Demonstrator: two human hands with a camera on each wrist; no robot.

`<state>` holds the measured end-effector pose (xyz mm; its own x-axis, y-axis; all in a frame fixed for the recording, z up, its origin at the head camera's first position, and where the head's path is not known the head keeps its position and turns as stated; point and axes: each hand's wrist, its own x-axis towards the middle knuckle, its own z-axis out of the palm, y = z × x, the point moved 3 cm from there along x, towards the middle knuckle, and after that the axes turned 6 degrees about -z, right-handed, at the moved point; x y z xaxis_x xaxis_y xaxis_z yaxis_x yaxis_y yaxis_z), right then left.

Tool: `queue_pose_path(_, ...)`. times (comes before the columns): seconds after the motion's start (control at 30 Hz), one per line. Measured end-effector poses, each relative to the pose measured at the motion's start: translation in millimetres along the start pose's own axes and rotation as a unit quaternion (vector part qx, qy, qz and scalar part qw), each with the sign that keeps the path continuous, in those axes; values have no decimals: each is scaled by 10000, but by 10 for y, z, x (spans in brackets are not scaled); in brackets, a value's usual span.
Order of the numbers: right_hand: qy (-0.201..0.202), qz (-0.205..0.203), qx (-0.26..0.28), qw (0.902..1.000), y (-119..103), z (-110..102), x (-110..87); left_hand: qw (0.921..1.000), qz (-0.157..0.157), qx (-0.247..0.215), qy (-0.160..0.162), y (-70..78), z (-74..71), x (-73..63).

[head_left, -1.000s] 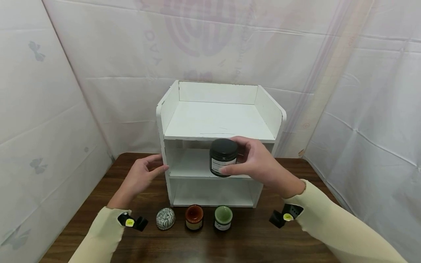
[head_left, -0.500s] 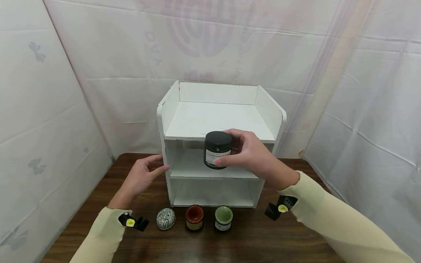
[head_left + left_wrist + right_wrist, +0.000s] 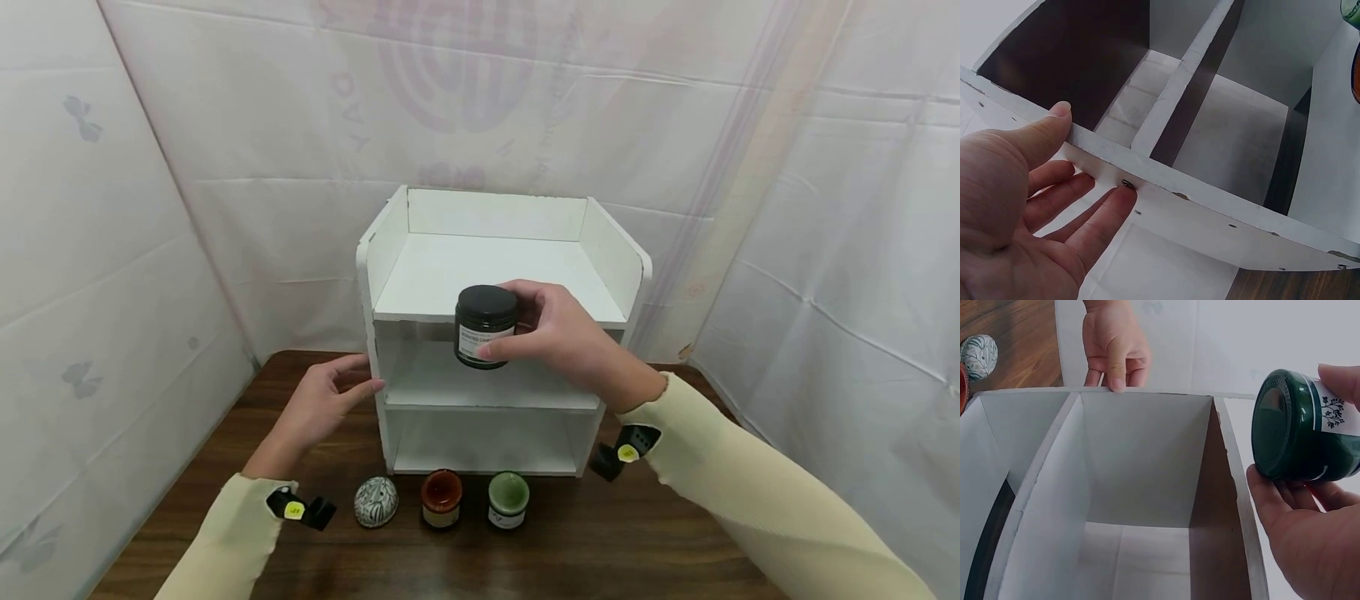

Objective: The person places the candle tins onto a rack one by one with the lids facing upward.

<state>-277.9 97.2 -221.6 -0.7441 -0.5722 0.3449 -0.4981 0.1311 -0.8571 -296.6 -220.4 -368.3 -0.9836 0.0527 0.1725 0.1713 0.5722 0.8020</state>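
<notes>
In the head view my right hand grips a dark green scented candle jar with a black lid and white label. It holds the jar in front of the white shelf unit, overlapping the top board's front edge. The right wrist view shows the jar's glass base beside the top board, thumb and fingers on opposite sides. My left hand holds the unit's left side panel; the left wrist view has its thumb at the front edge and its fingers along the outer face.
On the dark wooden table before the unit stand a patterned black-and-white dome-shaped piece, a reddish-brown jar and a green jar. White cloth walls surround the table at the back and sides.
My right hand has raised the candle jar and brought it a little left, from the middle compartment's front up to the top board's edge. The left hand has stayed put.
</notes>
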Motion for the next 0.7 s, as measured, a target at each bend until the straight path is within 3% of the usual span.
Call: queue_pose_path(0.7,151,2,170,9997,-7,21,239,10000,38,-54,-43,-3,-28,-16)
